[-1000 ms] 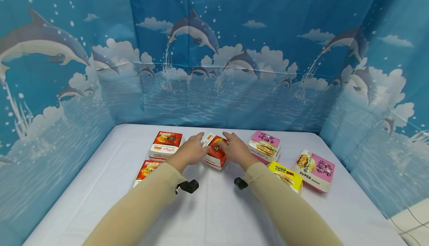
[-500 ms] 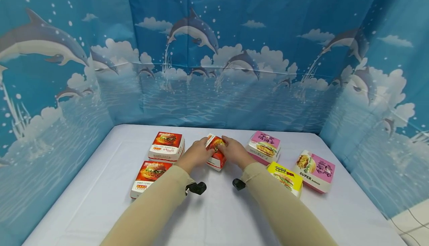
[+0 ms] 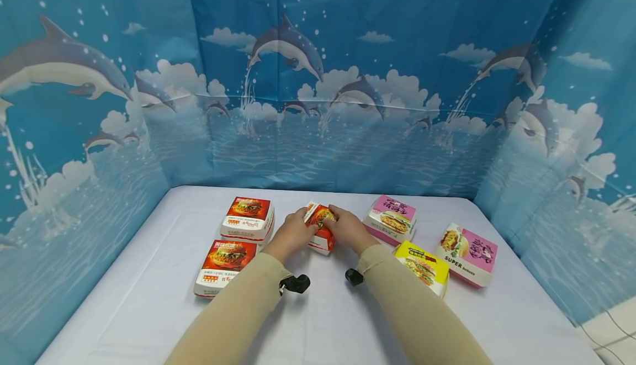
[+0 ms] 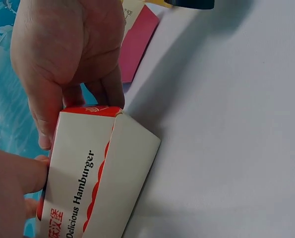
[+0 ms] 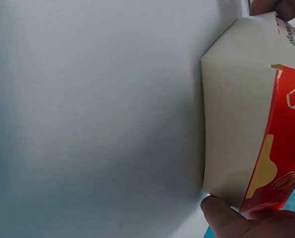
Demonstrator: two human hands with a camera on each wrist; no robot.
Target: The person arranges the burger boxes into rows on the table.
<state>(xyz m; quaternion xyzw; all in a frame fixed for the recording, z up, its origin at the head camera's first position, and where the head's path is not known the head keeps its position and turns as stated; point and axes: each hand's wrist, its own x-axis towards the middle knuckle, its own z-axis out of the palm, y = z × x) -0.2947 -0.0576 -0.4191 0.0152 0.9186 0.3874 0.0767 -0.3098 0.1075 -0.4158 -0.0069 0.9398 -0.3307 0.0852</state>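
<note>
Both hands grip a red-and-white hamburger box (image 3: 322, 240) in the middle of the table, one at each side. My left hand (image 3: 293, 234) holds its left side, thumb over the lid. At the opposite side, my right hand (image 3: 351, 229) has its thumb over the printed lid and fingers along the side. In the left wrist view the white side of the box (image 4: 88, 163), lettered "Delicious Hamburger", faces the camera, its lower edge at the cloth. The right wrist view shows another white side of the box (image 5: 236, 119) and right-hand fingers (image 5: 221, 213) at its corner.
Two red hamburger boxes, a rear one (image 3: 247, 218) and a front one (image 3: 226, 265), sit at left. To the right are a pink box (image 3: 391, 218), a yellow box (image 3: 423, 268) and another pink box (image 3: 467, 254). A dolphin-print curtain (image 3: 318, 149) hangs behind the white-clothed table (image 3: 318, 321).
Both hands, held with fingers spread over the middle box a second ago, have closed around its sides. The left arm has shifted right, uncovering the front-left red box. The other boxes stay put.
</note>
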